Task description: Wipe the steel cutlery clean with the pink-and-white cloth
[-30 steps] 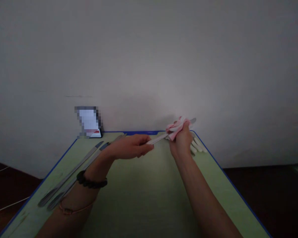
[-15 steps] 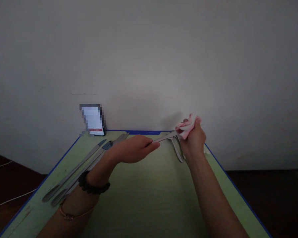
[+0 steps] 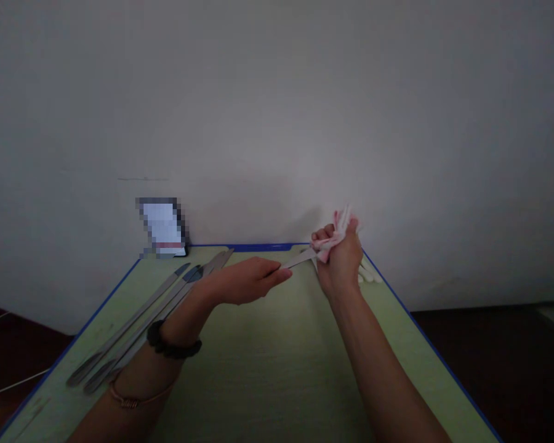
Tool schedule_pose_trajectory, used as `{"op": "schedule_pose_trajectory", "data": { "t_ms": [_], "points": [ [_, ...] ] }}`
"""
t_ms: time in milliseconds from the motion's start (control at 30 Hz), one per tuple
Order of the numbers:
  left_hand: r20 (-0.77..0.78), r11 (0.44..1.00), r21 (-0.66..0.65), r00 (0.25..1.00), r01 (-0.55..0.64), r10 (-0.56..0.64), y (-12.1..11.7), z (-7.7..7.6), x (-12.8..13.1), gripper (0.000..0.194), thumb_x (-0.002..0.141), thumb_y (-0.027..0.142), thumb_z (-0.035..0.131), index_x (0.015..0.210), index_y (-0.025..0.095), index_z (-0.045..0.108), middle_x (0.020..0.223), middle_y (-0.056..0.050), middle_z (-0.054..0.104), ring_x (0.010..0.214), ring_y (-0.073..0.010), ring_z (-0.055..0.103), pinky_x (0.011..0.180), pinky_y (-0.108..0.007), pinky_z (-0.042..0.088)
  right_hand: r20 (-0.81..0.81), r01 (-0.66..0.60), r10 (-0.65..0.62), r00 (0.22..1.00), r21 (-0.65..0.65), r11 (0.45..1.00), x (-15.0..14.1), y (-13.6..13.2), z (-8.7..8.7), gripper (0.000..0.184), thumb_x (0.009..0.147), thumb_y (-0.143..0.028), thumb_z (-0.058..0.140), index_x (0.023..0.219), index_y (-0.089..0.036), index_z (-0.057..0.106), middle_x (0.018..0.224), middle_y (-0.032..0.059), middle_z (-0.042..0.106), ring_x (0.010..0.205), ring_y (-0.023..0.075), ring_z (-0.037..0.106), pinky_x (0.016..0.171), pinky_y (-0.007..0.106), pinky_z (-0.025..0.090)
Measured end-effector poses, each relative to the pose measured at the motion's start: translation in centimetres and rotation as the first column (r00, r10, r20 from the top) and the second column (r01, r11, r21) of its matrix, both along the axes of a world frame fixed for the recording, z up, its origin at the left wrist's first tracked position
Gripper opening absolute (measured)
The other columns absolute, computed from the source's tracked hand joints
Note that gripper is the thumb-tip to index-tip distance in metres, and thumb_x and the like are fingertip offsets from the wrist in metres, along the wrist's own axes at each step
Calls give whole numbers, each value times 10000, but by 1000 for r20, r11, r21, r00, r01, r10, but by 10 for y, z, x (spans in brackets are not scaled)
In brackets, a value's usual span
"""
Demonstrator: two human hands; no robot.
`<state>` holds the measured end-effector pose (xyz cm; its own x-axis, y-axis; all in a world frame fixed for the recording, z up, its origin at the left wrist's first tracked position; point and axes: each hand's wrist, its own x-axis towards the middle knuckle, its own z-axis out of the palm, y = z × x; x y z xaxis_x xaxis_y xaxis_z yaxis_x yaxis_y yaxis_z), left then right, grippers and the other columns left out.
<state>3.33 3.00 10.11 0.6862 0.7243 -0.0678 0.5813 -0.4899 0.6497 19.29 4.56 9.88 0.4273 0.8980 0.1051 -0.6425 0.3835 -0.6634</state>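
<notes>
Metal utensil [image 3: 298, 259], slim and flat, spans the gap between the two hands above the far part of the green counter [image 3: 268, 369], tilted so that its right end sits a little higher in the view. The left hand [image 3: 247, 280] has its fingers closed on the near end, thumb and fingertips pinched together with the palm turned down. The right hand [image 3: 344, 261] has its fingers curled shut around a bunched pink-and-white cloth [image 3: 340, 231], and the utensil runs into the folds; its far end is hidden there.

Beside the left forearm, several long metal utensils [image 3: 133, 320] lie slantwise on the counter, partly covered by the arm; their exact number is hard to tell. Just beyond the right wrist, near the counter's right edge, lie some white, finger-like pieces [image 3: 369, 272], partly hidden by the hand. A device with a lit screen [image 3: 164, 224], blurred by pixelation, stands tilted at the far left corner, close to the pale wall [image 3: 277, 111]. A dark beaded bracelet [image 3: 173, 344] and a thin cord bracelet [image 3: 129, 403] circle the left arm. Blue trim borders the counter, and a white cable [image 3: 18, 383] crosses the dark floor [image 3: 489, 351] at left.
</notes>
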Motion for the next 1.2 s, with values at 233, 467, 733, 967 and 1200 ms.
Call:
{"op": "schedule_pose_trajectory", "data": {
  "t_ms": [233, 467, 733, 967, 1200],
  "points": [
    [83, 998, -54, 996, 42, -37, 0, -2, 0, 434, 933, 489, 297, 620, 200, 378, 552, 43, 412, 510, -110, 389, 502, -227, 324, -5, -24, 24, 1000, 2, 1000, 10, 0, 6, 339, 905, -502, 392, 761, -203, 463, 463, -115, 292, 346, 52, 284, 392, 181, 324],
    [-18, 989, 144, 1000, 17, -14, 5, -2, -6, 393, 928, 478, 341, 696, 185, 462, 607, 31, 472, 551, -125, 434, 528, -240, 293, -28, 29, -29, 999, 6, 1000, 14, 1, 7, 327, 928, -454, 362, 773, -199, 496, 478, -102, 347, 358, 54, 333, 406, 177, 343],
    [94, 975, 183, 990, -125, 109, 0, 0, 4, 314, 961, 328, 284, 958, 175, 558, 578, 44, 503, 498, -118, 464, 539, -229, 348, 3, 47, -47, 999, -39, 998, 1, 6, -6, 271, 902, -419, 396, 938, -193, 542, 778, -12, 648, 700, 123, 633, 693, 279, 513],
    [424, 907, 170, 859, -386, 286, 21, -3, -16, 276, 891, 334, 405, 824, 157, 606, 796, -34, 681, 748, -166, 626, 704, -276, 468, 441, -37, 76, 894, -97, 995, -1, 6, -16, 356, 876, -501, 410, 898, -188, 578, 773, 24, 674, 762, 178, 642, 758, 326, 505],
    [666, 912, -104, 653, -396, 359, 21, 8, -31, 239, 711, 332, 695, 854, 147, 647, 840, -60, 732, 825, -218, 688, 779, -329, 530, 950, -13, 115, 289, -116, 993, 2, -3, -18, 402, 915, -501, 318, 793, -186, 537, 658, 9, 582, 661, 169, 548, 714, 303, 445]
  ]
}}
